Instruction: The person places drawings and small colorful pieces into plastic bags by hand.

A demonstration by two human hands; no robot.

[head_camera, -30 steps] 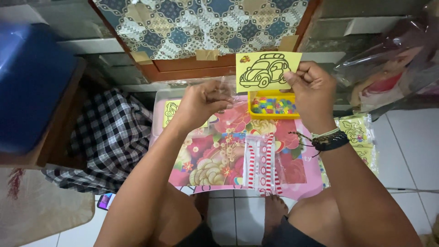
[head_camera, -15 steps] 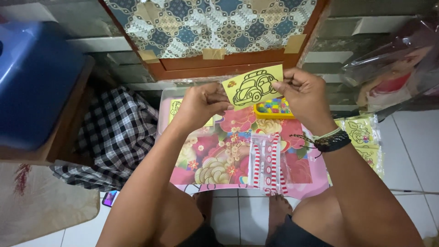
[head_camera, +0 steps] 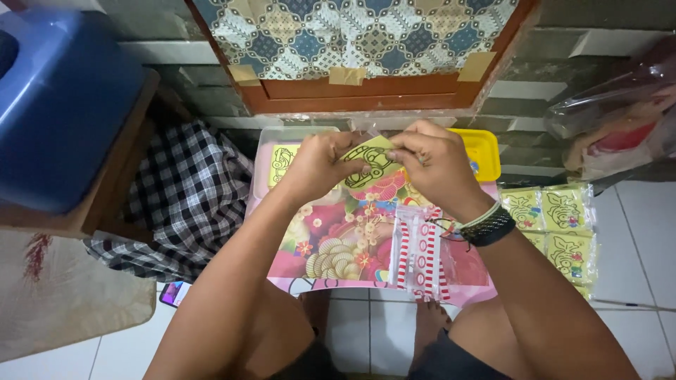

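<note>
Item: small yellow card printed with a black car outline (head_camera: 371, 163), being pinched at opposite edges by left hand (head_camera: 320, 165) and right hand (head_camera: 433, 165), both grips closed on it, hovering above the pink floral tray (head_camera: 331, 239) (held flat, apparently for peeling)

yellow card packets (head_camera: 556, 225) right, floor

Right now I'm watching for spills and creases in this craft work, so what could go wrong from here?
1. Both hands, left hand and right hand, pinch the yellow car card from both sides; a tight grip might crease it.
2. The yellow tray sits just behind the right hand, so a backward nudge could tip it.
3. The red-striped clear packets lie near the edge of the pink board and may slide off.
</note>
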